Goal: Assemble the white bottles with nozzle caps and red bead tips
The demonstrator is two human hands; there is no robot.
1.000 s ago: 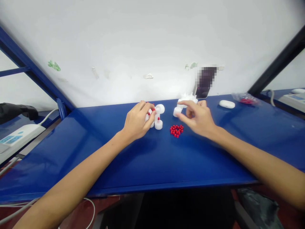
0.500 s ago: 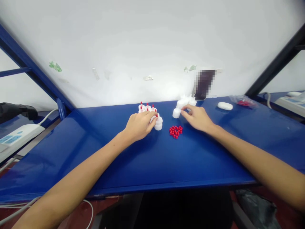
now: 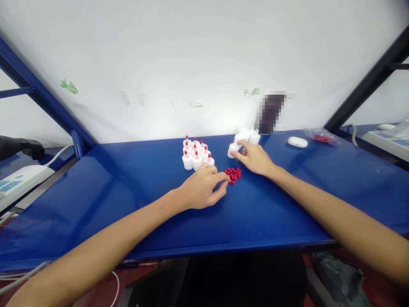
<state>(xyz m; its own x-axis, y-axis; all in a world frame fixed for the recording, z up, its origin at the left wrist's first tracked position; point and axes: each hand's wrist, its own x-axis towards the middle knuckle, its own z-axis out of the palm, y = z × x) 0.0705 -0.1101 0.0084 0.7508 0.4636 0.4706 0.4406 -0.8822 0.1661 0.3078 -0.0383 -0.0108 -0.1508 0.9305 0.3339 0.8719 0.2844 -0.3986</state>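
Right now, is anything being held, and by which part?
Can't tell for sure: right hand is at the side of a white bottle, left hand at the red caps, grips unclear.

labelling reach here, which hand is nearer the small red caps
Left. The left hand has its fingertips at the left edge of the red caps; the right hand is farther back, by a white bottle.
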